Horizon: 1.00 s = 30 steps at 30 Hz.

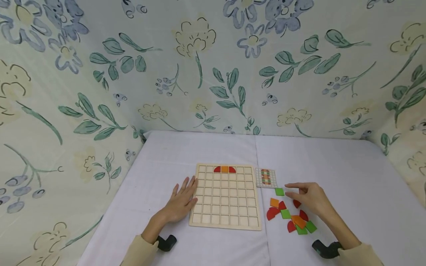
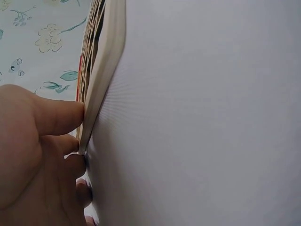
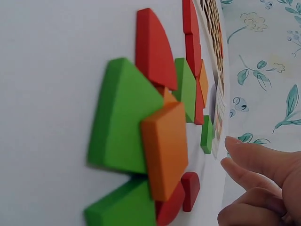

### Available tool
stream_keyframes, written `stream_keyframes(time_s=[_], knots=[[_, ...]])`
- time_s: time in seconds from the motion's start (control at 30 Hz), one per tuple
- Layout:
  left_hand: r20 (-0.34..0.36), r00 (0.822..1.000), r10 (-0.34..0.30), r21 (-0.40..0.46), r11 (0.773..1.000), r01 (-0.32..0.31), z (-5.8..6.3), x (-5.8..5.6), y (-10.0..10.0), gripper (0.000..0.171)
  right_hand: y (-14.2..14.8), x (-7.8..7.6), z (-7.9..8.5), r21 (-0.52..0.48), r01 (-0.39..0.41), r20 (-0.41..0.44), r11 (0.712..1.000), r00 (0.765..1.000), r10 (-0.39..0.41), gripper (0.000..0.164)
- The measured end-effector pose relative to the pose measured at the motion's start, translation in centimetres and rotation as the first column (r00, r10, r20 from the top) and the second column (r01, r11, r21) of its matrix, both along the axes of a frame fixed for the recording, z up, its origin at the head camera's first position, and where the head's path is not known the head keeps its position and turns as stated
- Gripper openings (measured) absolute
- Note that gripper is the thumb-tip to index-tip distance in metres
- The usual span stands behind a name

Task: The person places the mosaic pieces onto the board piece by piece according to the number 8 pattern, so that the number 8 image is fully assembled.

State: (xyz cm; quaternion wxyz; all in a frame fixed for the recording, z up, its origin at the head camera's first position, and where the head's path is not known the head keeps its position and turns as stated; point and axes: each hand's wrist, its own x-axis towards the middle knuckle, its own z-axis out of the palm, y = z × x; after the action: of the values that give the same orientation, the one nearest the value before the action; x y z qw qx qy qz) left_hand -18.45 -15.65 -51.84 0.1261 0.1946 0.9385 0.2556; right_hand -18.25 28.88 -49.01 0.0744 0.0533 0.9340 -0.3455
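My left hand [image 1: 181,201] lies spread on the cloth, its fingertips and thumb at the left edge of a wooden grid board [image 1: 226,228]. On the board's top row, an orange square [image 1: 225,169] sits between two red quarter-round tiles [image 1: 217,170]. My right hand [image 1: 311,195] hovers at the right, holding nothing, thumb and index finger extended with a gap between them. Nearest to its fingertips is a green square tile [image 1: 279,191], just below a pattern card [image 1: 272,179]. The right wrist view shows that green tile [image 3: 207,135] left of the fingertips.
Loose tiles lie in a pile right of the board: red quarter-rounds [image 1: 273,213], green squares [image 1: 311,227] and orange squares [image 1: 274,202]. One orange tile [image 3: 167,148] leans on others. A white cloth [image 1: 159,159] covers the table, with a floral curtain [image 1: 213,107] behind.
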Motion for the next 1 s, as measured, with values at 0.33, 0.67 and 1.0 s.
stream_keyframes(time_s=[0.33, 0.67, 1.0], knots=[[0.002, 1.000, -0.001, 0.002, 1.000, 0.001, 0.1, 0.1, 0.0, 0.064, -0.1, 0.1, -1.4, -0.055, 0.009, 0.049, 0.998, 0.999, -0.007, 0.052], [0.002, 1.000, -0.002, 0.016, 1.000, 0.002, -0.1, 0.1, 0.1, 0.064, -0.3, -0.2, -1.8, -0.059, 0.002, 0.034, 0.998, 0.999, 0.000, 0.053], [-0.006, 1.000, -0.009, 0.071, 0.997, 0.010, -0.5, -0.1, 0.0, 0.065, -0.6, -0.4, -1.8, -0.066, 0.014, 0.043, 0.998, 0.999, -0.012, 0.049]])
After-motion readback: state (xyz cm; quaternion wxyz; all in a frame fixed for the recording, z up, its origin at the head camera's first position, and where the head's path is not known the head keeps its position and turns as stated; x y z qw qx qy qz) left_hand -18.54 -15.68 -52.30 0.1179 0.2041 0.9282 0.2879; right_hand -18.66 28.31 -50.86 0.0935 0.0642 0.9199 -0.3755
